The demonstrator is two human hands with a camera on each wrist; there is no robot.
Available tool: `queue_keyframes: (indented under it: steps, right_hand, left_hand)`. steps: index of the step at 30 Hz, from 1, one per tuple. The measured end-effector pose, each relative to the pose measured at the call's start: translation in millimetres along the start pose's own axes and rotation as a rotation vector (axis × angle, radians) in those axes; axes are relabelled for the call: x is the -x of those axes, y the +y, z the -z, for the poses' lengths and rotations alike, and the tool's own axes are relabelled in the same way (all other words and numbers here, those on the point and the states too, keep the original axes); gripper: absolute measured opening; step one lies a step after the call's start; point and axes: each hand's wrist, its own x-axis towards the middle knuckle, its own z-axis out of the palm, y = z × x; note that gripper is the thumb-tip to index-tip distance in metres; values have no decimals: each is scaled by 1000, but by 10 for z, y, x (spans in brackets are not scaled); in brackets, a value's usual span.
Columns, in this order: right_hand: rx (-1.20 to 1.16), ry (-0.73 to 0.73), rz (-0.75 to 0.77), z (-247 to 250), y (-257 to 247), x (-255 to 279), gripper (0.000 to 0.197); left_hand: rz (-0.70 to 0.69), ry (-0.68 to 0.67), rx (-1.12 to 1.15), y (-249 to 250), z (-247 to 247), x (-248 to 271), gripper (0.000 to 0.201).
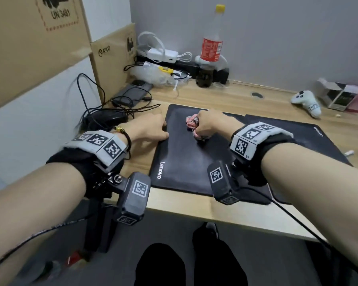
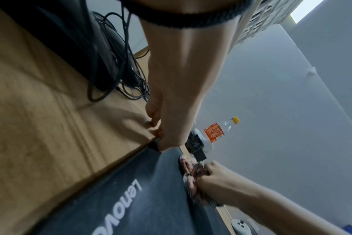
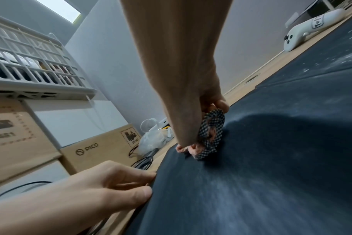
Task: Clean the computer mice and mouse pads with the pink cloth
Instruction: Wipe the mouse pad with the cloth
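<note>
Head view shows my right hand (image 1: 210, 123) balled around the pink cloth (image 1: 192, 122), pressing it onto the near Lenovo mouse pad (image 1: 186, 159) toward that pad's far side. My left hand (image 1: 151, 129) lies at the pad's nine o'clock edge, fingers loosely bent, thumb and fingertips on the rim as if pinning it; whether they pinch the edge I cannot tell. The pad's long axis runs from me away toward twelve o'clock, so most of its unwiped length lies on my side of the cloth, at six o'clock from the right hand, which is the nearer one. A second mouse pad (image 1: 310, 139), speckled with pale dust, adjoins at three o'clock. One dark mouse (image 1: 110, 118) sits among cables at nine o'clock, beyond my left hand. Everything rests on a wooden tabletop (image 1: 232, 96), with a soda bottle (image 1: 212, 44), cardboard boxes (image 1: 112, 58) and a white controller (image 1: 307, 102) along the grey wall.
</note>
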Motion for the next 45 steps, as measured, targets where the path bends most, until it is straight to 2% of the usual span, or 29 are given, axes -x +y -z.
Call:
queue_keyframes:
  steps: [3,5,7,11,13,15,16,19,21,23,27,33,36,41,45]
  right_hand:
    - [28,73,25,13,-22,-246,12]
    - [49,109,43,-9,-16,-297,20]
    - [60,138,42,-49,0,-273,37]
    - [31,120,48,-100,-48,17,48]
    - [-2,95,53,-130,-78,279,50]
    - [-25,62,45,-156,-128,563,52]
    - [-27,36,42,-159,-159,680,48]
    - [-53,-69,42,-144,-203,989,20]
    - [-83,-113,44,-156,-208,1125,23]
    - [-84,-91,40,-194,-214,1169,21]
    - [-75,-23,7,-208,-166,1048,28]
    - [-94,18,-93,-94,164,543,31]
    - [-101,25,-116,-36,322,156,23]
    - [-73,84,-91,-9,434,-386,19]
    - [-104,116,-52,-35,451,-383,15]
  left_hand:
    - [-8,26,-10,18,-13,-9,30]
    - [7,40,-1,8,-13,-16,33]
    - [8,36,11,5,-14,-15,32]
    - [34,12,62,-38,-34,-19,24]
    - [43,3,84,-41,-35,-6,14]
    - [58,-1,117,-11,-43,46,13]
    - [64,2,128,7,-57,70,14]
    - [73,5,106,124,-107,171,21]
    - [92,11,97,202,-129,225,28]
    - [102,15,104,230,-152,229,31]
    - [143,3,125,239,-166,187,33]
    - [118,-2,77,156,-162,1,29]
    - [116,-4,53,88,-148,-166,27]
    - [106,16,36,12,-185,-322,19]
    - [107,14,29,-14,-213,-362,27]
